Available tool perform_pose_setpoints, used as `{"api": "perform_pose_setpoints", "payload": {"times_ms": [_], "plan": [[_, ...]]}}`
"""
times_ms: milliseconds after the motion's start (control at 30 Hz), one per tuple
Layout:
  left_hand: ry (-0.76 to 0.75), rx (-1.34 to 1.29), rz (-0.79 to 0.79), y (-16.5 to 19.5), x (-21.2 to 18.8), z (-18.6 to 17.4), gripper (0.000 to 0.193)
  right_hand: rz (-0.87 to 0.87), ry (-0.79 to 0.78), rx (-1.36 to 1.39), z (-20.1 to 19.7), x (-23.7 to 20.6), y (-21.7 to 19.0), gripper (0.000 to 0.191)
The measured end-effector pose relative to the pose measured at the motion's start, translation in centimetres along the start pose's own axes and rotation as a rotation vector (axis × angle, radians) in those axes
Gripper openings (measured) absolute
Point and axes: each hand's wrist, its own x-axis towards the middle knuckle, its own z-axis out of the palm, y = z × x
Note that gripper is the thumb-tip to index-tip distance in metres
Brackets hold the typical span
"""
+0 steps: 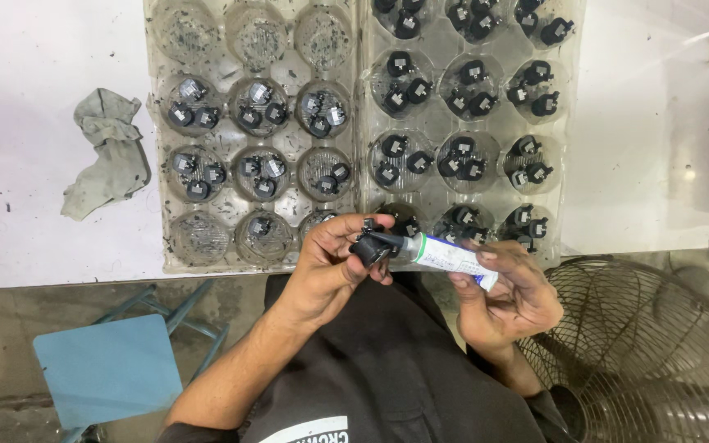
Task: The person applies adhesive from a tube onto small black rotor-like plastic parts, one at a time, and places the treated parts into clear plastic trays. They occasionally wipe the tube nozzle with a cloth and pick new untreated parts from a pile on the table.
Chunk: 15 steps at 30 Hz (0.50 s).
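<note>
Nozzle control matters most to me here: left hand (pixel 326 262) pinched on the small black part (pixel 368 248) above my lap, right hand (pixel 506 291) clamped on the white tube (pixel 445 254) (squeeze gently, I'd judge), tip touching the part.

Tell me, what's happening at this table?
A person sits at a white table. The left hand pinches a small black part, and the right hand holds a small white tube with its black nozzle against that part. Just beyond the hands lie two clear plastic trays; most of their round cups hold a few similar black parts, some are empty. A crumpled grey rag lies to the left, and a wire fan guard sits at the lower right.
</note>
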Motion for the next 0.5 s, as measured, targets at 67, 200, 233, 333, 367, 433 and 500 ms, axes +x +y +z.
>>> {"api": "perform_pose_setpoints", "payload": {"times_ms": [67,200,233,333,367,433,500], "plan": [[0.000,0.006,-0.002,0.0,0.1,-0.2,0.063,0.011,0.008,-0.006,0.1,-0.1,0.0,0.031],[0.005,-0.002,-0.010,0.1,0.1,-0.4,0.065,0.018,0.021,-0.032,0.4,0.1,-0.1,0.031],[0.011,-0.001,-0.015,0.1,0.1,-0.4,0.066,0.002,0.021,-0.054,0.5,0.3,-0.2,0.031],[0.016,0.001,-0.020,0.3,0.1,-0.4,0.066,-0.099,-0.004,-0.108,0.6,1.2,-0.5,0.031],[0.015,0.001,-0.020,0.3,0.1,-0.4,0.067,-0.116,-0.017,-0.148,0.6,1.5,-0.7,0.031],[0.018,-0.002,-0.020,0.4,0.2,-0.4,0.066,-0.150,-0.043,-0.228,0.4,1.8,-1.0,0.031],[0.031,0.000,-0.005,0.5,0.3,-0.3,0.063,-0.146,-0.066,-0.266,0.1,1.9,-1.4,0.030]]}}
